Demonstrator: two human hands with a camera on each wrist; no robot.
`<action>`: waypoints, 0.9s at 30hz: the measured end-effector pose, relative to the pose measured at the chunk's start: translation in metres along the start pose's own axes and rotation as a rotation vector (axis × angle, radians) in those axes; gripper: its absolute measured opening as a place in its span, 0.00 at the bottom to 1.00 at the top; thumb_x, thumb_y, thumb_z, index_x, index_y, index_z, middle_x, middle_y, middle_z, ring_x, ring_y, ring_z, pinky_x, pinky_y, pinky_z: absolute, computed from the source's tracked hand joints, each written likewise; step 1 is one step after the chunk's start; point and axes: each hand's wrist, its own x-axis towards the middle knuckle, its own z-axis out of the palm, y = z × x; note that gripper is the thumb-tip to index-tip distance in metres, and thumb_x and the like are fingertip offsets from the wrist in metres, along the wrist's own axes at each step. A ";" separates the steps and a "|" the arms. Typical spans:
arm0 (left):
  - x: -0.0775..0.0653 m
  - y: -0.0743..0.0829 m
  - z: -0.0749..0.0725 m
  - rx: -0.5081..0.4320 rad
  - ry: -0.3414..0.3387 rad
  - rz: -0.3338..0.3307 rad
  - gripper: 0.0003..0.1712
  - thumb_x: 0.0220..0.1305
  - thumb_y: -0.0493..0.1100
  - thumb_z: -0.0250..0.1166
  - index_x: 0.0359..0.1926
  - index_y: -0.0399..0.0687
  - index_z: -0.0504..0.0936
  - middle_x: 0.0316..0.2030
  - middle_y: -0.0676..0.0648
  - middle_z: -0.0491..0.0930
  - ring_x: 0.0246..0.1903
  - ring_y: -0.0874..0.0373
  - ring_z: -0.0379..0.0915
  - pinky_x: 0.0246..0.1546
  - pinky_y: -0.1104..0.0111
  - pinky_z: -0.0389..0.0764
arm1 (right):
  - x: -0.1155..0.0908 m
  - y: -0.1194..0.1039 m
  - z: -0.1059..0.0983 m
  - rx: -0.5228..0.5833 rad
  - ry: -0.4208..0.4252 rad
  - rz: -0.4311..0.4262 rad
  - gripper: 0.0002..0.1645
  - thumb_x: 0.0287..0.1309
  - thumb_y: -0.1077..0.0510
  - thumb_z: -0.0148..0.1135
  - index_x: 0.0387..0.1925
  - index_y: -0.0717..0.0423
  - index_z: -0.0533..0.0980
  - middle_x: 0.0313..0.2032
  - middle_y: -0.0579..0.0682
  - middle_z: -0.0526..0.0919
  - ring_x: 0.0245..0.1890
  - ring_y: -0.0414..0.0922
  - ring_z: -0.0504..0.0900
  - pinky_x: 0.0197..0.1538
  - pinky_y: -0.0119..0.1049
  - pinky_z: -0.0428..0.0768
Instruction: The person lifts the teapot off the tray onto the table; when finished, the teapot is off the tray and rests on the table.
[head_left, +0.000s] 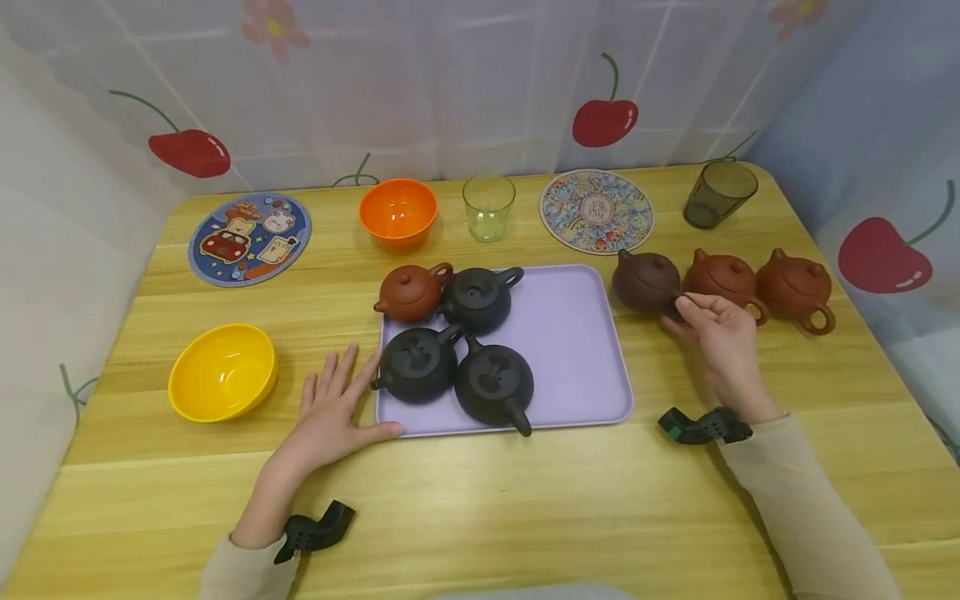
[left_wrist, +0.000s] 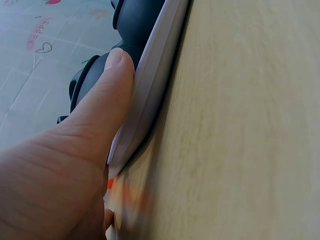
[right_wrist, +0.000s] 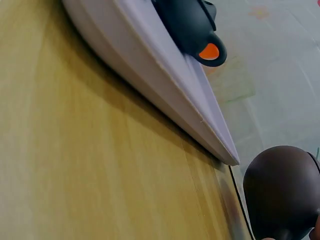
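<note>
My right hand (head_left: pixel 722 346) pinches the handle of a dark brown teapot (head_left: pixel 647 282), just right of the lilac tray (head_left: pixel 573 358). In the right wrist view the round body of that dark brown teapot (right_wrist: pixel 280 190) shows at the lower right. Fingers spread, my left hand (head_left: pixel 330 421) lies at the tray's front left corner. Its thumb (left_wrist: pixel 112 95) touches the tray rim in the left wrist view. On the tray stand a reddish-brown teapot (head_left: pixel 407 296) and three black teapots: one at the back (head_left: pixel 476 302), one front left (head_left: pixel 416 367), one front middle (head_left: pixel 493 387).
Two reddish-brown teapots (head_left: pixel 722 279) (head_left: pixel 793 287) stand right of the dark brown one. Along the back are a blue round mat (head_left: pixel 251 237), an orange bowl (head_left: pixel 398 215), a clear glass (head_left: pixel 489 210), a patterned mat (head_left: pixel 597 210) and a dark glass (head_left: pixel 716 198). A yellow bowl (head_left: pixel 223 375) stands left.
</note>
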 end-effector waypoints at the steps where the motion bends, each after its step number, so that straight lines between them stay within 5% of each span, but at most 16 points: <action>1: 0.000 0.000 0.000 0.000 -0.002 -0.001 0.56 0.39 0.75 0.53 0.66 0.65 0.40 0.66 0.42 0.33 0.62 0.43 0.22 0.54 0.45 0.29 | -0.003 -0.003 0.003 0.004 0.001 0.015 0.14 0.46 0.61 0.63 0.35 0.65 0.73 0.30 0.51 0.79 0.33 0.45 0.81 0.37 0.37 0.75; 6: 0.000 0.000 0.001 -0.003 -0.010 -0.003 0.56 0.40 0.76 0.53 0.66 0.65 0.39 0.66 0.43 0.32 0.62 0.43 0.21 0.54 0.45 0.28 | -0.010 -0.009 0.010 0.092 0.010 0.069 0.09 0.46 0.65 0.61 0.32 0.65 0.74 0.31 0.51 0.80 0.35 0.44 0.80 0.39 0.38 0.75; 17: 0.000 0.000 0.000 -0.016 -0.012 -0.010 0.56 0.40 0.75 0.53 0.66 0.65 0.39 0.66 0.44 0.31 0.62 0.45 0.19 0.55 0.46 0.27 | -0.006 -0.003 0.003 0.099 -0.029 0.036 0.11 0.44 0.67 0.62 0.34 0.66 0.74 0.29 0.54 0.82 0.34 0.45 0.80 0.39 0.39 0.75; 20: 0.000 0.000 0.000 -0.015 -0.017 -0.012 0.56 0.40 0.75 0.53 0.66 0.66 0.38 0.66 0.44 0.30 0.62 0.45 0.19 0.54 0.46 0.26 | -0.008 -0.007 -0.002 -0.024 -0.029 -0.004 0.16 0.45 0.65 0.62 0.38 0.68 0.74 0.34 0.53 0.81 0.35 0.44 0.80 0.38 0.34 0.76; 25: 0.000 0.000 0.000 -0.018 -0.013 -0.009 0.56 0.40 0.75 0.53 0.66 0.66 0.39 0.66 0.44 0.31 0.62 0.45 0.19 0.55 0.46 0.26 | -0.004 0.010 -0.025 -0.435 0.044 -0.243 0.21 0.45 0.58 0.64 0.43 0.63 0.75 0.46 0.51 0.77 0.46 0.43 0.75 0.40 0.25 0.73; 27: 0.000 -0.001 0.001 -0.018 -0.009 -0.007 0.55 0.40 0.75 0.53 0.66 0.66 0.39 0.66 0.43 0.31 0.62 0.44 0.19 0.54 0.46 0.27 | -0.008 0.018 -0.024 -0.484 0.007 -0.312 0.19 0.46 0.59 0.64 0.43 0.61 0.76 0.48 0.52 0.75 0.48 0.46 0.73 0.42 0.27 0.73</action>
